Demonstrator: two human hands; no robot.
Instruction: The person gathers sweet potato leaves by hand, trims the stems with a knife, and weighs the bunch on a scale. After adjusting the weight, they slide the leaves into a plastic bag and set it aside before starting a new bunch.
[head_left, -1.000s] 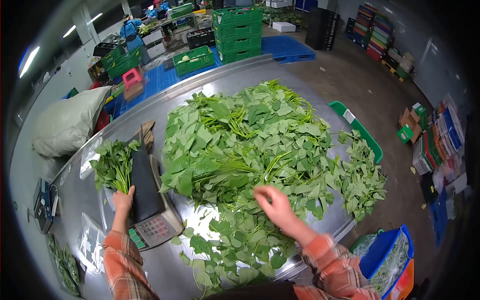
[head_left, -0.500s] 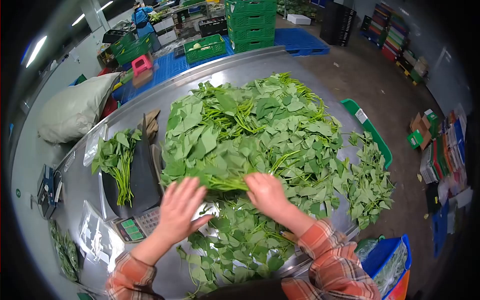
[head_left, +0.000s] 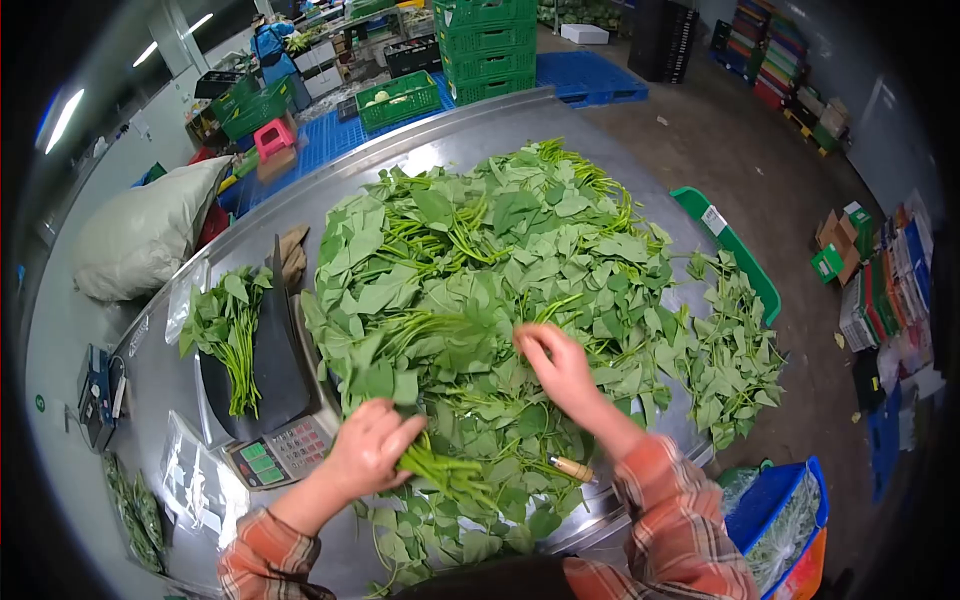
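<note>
My left hand point(head_left: 375, 447) is closed around a bunch of leafy green stems point(head_left: 440, 470), probably sweet potato leaves. The cut stems point right, toward me, and leaves stick out above the fist. Over the big pile of leafy greens point(head_left: 400, 270) is my right hand point(head_left: 555, 365), fingers curled in near some stems; what they pinch is hidden. To the left, another bunch of greens point(head_left: 235, 335) lies on the dark tray point(head_left: 275, 385) of a digital scale point(head_left: 285, 450). A wooden-handled tool point(head_left: 572, 468) rests among loose leaves below my right hand.
The metal table point(head_left: 160, 375) carries clear plastic bags point(head_left: 200, 470) on the left. A green crate point(head_left: 735, 255) is at its right edge, a blue bin point(head_left: 780, 520) lower right. Stacked green crates point(head_left: 488, 50) and a large white sack point(head_left: 145, 235) stand beyond. Another person in blue point(head_left: 270, 45) is far back.
The bunch has come off the pile into my left hand, which has closed and moved down slightly. My right hand has let go of the bunch and shifted right. The wooden handle shows more.
</note>
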